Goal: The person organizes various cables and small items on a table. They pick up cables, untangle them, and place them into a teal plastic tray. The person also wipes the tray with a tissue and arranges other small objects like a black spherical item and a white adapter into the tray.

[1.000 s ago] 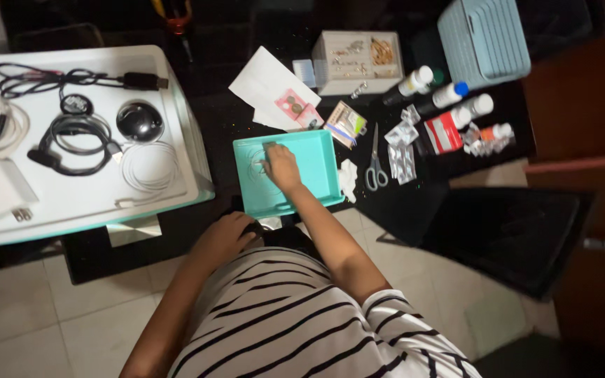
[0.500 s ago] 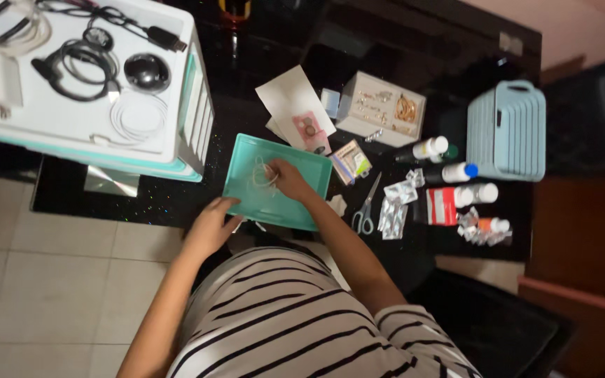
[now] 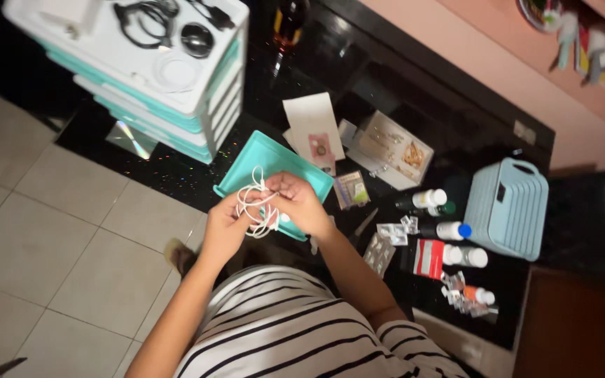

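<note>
White drawer unit [image 3: 176, 105] at far left of the dark surface [image 3: 176, 175], well left of the teal tray [image 3: 253, 164]; its top holds black cables, a round black item and a coiled white cord.

Teal tray lies flat near the surface's front edge. Both hands meet just above its near edge.

Left hand [image 3: 224, 225], at the tray's near-left corner: fingers curled, pinching the loops of a white cable [image 3: 255, 207]. Cable is a loose tangled bundle, lifted off the tray, hanging between the two hands, one strand rising toward the tray's middle.

Right hand [image 3: 301, 203], touching the bundle from the tray's right side: fingers bent and closed on the cable's upper strands.

Behind the tray: white paper [image 3: 309, 119] with a small pink card on it. Right of the tray: small packet [image 3: 351, 189], scissors [image 3: 363, 224] partly hidden by the forearm, blister packs [image 3: 386, 241].

Further right of the tray: open white box [image 3: 393, 148] of small trinkets, several white bottles [image 3: 449, 229], a red box [image 3: 427, 257], and a pale blue basket [image 3: 505, 206] on its side.
</note>
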